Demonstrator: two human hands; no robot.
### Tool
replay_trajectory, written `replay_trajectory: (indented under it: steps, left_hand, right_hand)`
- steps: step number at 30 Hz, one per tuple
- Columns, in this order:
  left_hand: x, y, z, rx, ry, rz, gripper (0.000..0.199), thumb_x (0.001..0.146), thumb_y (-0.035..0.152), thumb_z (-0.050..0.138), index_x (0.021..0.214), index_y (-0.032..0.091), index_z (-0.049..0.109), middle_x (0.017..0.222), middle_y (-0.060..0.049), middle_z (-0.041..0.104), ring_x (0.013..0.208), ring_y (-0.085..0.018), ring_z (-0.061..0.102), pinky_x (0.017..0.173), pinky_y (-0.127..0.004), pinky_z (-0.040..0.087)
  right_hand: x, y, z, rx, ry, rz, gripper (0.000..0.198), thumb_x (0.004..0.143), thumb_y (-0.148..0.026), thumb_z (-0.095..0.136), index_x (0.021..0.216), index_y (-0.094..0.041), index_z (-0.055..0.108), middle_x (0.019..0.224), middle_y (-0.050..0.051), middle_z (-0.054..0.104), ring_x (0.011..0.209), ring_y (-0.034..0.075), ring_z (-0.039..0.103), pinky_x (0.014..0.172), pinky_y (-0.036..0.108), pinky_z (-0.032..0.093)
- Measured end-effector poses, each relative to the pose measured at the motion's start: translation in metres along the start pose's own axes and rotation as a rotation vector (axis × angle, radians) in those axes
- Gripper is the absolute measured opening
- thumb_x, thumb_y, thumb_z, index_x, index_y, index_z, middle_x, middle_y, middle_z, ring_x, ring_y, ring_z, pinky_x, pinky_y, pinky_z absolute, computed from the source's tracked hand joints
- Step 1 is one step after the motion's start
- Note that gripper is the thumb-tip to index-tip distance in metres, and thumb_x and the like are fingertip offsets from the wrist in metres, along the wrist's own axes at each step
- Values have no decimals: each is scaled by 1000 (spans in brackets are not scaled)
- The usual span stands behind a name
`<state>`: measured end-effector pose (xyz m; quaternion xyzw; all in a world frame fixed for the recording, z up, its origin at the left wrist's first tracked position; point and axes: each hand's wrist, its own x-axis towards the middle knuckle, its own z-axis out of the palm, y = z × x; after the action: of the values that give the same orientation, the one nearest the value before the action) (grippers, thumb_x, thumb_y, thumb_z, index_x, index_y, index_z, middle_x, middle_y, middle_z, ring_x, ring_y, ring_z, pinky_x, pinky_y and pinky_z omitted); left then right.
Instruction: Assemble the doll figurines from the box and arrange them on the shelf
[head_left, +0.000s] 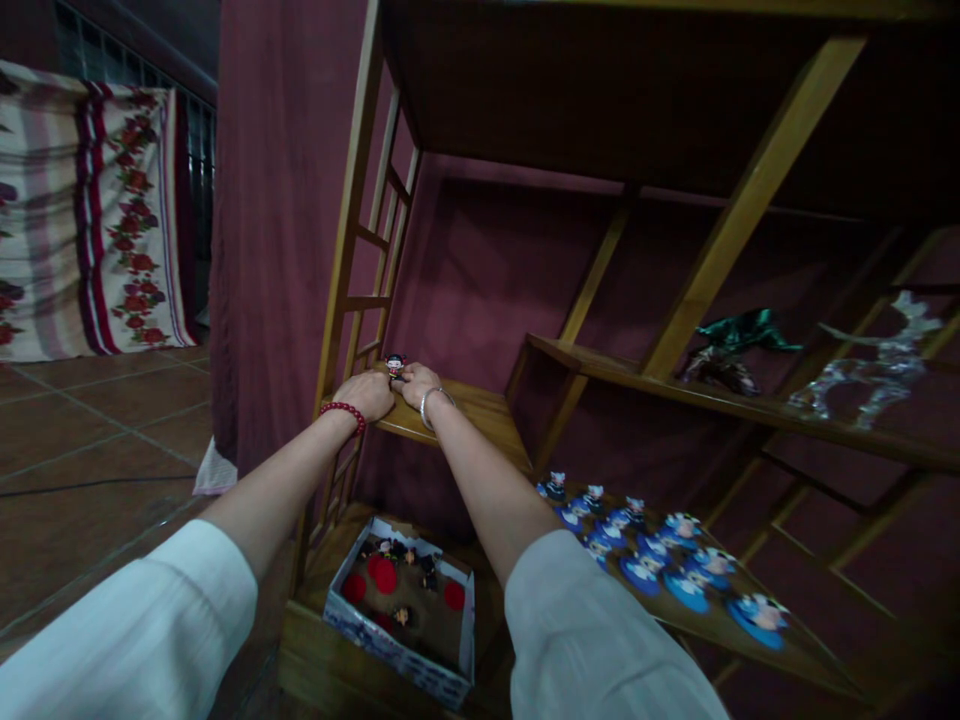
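Note:
Both my arms reach out to a small wooden shelf (480, 415) at the left of a display rack. Between my hands stands a little black-haired figurine (394, 367), upright near the shelf's left end. My left hand (370, 394), with a red bead bracelet, has its fingers curled against the figurine's left side. My right hand (418, 384), with a silver bangle, closes on it from the right. The figurine's lower part is mostly hidden by my fingers.
Below, an open cardboard box (469, 640) holds several figurines and red discs. Several blue-based figurines (641, 570) stand on a lower shelf at right. A clear deer-like ornament (877, 365) and a green ornament (750, 335) sit higher up. The lattice side (352, 240) borders the left.

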<state>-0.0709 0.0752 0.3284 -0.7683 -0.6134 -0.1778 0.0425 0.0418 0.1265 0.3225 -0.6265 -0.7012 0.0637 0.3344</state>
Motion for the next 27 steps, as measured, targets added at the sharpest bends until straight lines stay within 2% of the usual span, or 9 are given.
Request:
replay_trajectory:
  steps: [10, 27]
  left_hand:
    - [0, -1, 0, 6, -6, -20, 36, 76, 22, 34, 102, 13, 57, 103, -14, 62, 94, -21, 59, 76, -28, 44]
    - [-2, -1, -1, 14, 7, -27, 38, 75, 23, 34, 105, 15, 56, 104, -13, 62, 95, -23, 58, 76, -31, 45]
  right_hand:
    - [-1, 0, 0, 61, -31, -17, 33, 66, -29, 63, 97, -20, 57, 95, 1, 66, 87, 13, 60, 74, 21, 44]
    - [1, 2, 2, 96, -21, 2, 35, 61, -27, 67, 95, -20, 57, 91, 0, 66, 81, 11, 59, 71, 19, 43]
